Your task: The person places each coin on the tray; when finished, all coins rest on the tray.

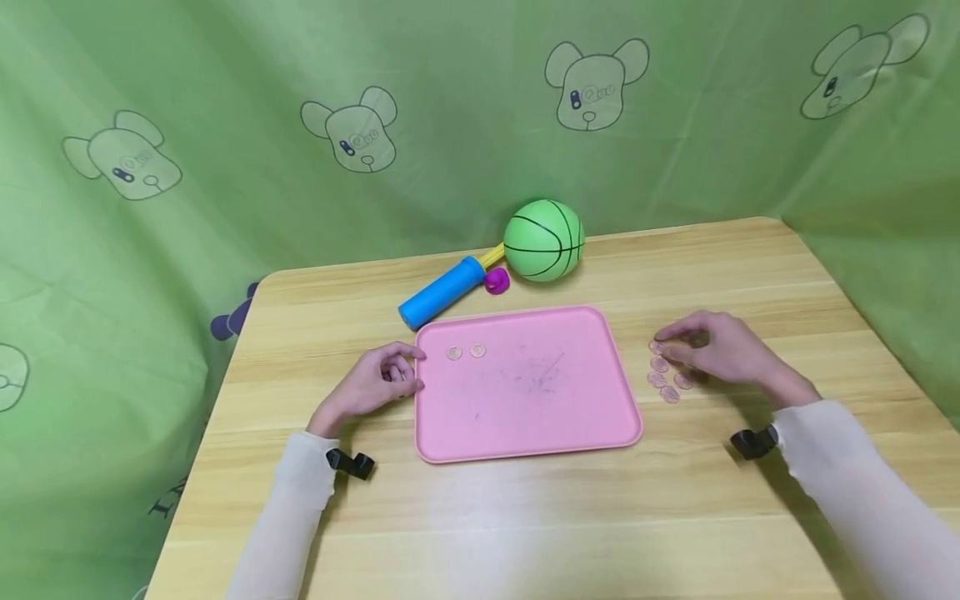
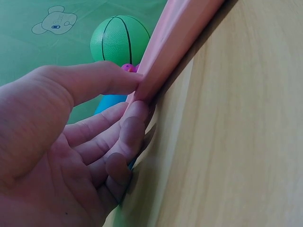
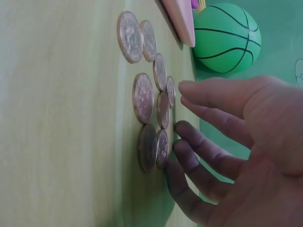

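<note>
So my right hand [image 1: 723, 346] is down at the loose coins [image 3: 143, 98] on the table [image 1: 525, 517], to the right of the pink tray [image 1: 525, 421]. Thumb and fingers are partly open, loosely bent, and I don't have a grip on anything with them. The coin farthest from me sits right at my thumb and index tips; from the right wrist view there's a sliver of gap to the thumb, but can't tell if another fingertip touches it. The rest of the pile lies flat, closer to me, just beside my fingers.

Left hand [image 1: 371, 382] is at the tray's left rim, thumb and index spread apart with both tips against it, other fingers curled in. Two more coins [image 1: 454, 352] lie inside the tray near that index finger.
</note>
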A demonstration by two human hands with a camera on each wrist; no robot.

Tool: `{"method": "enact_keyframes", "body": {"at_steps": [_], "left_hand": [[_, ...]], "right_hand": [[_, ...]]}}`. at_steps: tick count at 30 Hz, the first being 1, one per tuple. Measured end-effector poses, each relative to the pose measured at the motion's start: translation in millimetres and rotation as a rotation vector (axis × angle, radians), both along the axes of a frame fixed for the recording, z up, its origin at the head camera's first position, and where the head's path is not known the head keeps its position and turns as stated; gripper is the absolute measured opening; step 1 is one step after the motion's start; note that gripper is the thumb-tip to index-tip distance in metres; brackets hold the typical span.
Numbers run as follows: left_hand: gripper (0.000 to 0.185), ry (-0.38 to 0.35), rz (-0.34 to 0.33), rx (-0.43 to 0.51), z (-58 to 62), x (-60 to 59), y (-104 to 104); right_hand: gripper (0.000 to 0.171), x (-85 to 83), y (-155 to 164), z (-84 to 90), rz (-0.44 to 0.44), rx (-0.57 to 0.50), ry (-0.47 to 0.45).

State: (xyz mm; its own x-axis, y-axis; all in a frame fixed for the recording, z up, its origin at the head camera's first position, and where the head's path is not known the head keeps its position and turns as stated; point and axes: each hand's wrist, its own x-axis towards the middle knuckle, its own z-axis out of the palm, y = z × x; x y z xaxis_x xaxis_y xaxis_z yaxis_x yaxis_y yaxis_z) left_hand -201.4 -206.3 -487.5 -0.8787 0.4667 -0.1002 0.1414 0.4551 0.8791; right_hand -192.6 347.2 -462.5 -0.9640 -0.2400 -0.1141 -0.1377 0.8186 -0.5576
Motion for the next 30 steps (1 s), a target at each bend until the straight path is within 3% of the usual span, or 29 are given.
{"method": "enact_keyframes", "body": {"at_steps": [5, 13, 19, 26, 30], "left_hand": [[0.044, 0.002, 0.001, -0.004, -0.8, 0.1, 0], [0.043, 0.016, 0.003, -0.018, -2.8, -1.6, -1], [0.043, 0.018, -0.001, -0.016, -2.3, -0.7, -1], [0.043, 0.004, 0.005, -0.019, -2.7, -1.3, -1], [0.043, 0.007, 0.0, -0.022, -3.0, -1.5, 0]], "right_hand": [[0.027, -2.0, -2, -0.1, 0.008, 0.028, 0.016], [0.033, -11.9, -3, 3.8, 0.012, 0.029, -0.105], [0.033, -13.5, -5, 4.7, 0.014, -0.041, -0.189], [0.015, -7.4, -9, 3.0, 0.041, -0.071, -0.071], [0.014, -5.3, -12, 1.8, 0.047, -0.138, -0.074]]}}
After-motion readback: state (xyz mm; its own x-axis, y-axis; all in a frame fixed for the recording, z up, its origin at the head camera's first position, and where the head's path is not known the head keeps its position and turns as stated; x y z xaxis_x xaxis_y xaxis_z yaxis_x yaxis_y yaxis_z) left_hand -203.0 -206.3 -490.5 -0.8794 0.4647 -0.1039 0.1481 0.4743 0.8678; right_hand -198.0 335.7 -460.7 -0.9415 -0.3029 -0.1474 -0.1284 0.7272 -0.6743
